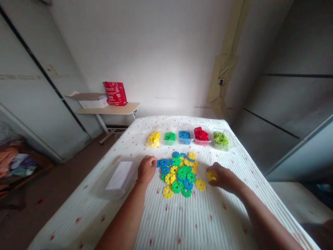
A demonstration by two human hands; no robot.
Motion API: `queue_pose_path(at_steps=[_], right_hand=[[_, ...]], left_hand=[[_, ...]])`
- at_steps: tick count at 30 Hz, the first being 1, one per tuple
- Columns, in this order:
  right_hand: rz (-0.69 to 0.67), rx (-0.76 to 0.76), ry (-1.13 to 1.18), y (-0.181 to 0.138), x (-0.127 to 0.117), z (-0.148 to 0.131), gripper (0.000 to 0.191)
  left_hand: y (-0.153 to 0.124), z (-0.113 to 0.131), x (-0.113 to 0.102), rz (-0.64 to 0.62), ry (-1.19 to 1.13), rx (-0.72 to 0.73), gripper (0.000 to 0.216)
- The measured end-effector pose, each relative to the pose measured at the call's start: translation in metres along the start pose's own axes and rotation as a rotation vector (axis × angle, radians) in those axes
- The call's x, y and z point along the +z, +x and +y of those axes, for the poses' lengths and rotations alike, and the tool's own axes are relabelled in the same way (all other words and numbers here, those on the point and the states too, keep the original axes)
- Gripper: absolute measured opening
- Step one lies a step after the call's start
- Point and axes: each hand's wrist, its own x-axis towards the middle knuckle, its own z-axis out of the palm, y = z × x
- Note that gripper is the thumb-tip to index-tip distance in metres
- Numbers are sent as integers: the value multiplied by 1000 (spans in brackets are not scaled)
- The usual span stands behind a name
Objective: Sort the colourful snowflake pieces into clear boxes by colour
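Pinching a yellow disc (pixel 211 175) by its rim, my right hand (pixel 221 176) has its fingertips closed on it, just right of the pile of discs (pixel 179 173). The piece is thin and flat, so I judge an edge grip the easiest way to lift it off soft bedding. My left hand (pixel 147 169) rests curled, knuckles up, against the pile's left edge, touching a blue disc (pixel 162 162). Whether the fingers actually hold it I cannot tell, since they are tucked under. The discs are round and notched like little gears, in blue, green and yellow, heaped loosely and overlapping on the striped bed cover (pixel 182 215). Beyond them stands a row of clear tubs (pixel 185 142), each holding one colour: yellow, green, blue, red, lime. A clear box (pixel 119 177) lies just left of my left hand.
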Motion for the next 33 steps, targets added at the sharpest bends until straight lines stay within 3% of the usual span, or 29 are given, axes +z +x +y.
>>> queue_pose_path(at_steps=[6,11,19,26,29,33], right_hand=[[-10,-44,41,1,-5,-11,17],[-34,-175,192,-5,1,-34,23],[-44,-147,-59,-5,16,-55,26],[-93,-203,-132,0,-7,-70,20],[0,-306,-99,17,-23,-92,17],[191,-438,-66,65,-37,-137,29]], left_hand=[[1,-4,3,-4,-7,-4,21],[0,-3,3,-4,-8,-11,20],[1,-4,3,-9,-17,4,21],[-1,-2,3,15,-12,18,20],[-1,-1,4,10,-16,7,19],[0,-3,5,-6,-30,-12,19]])
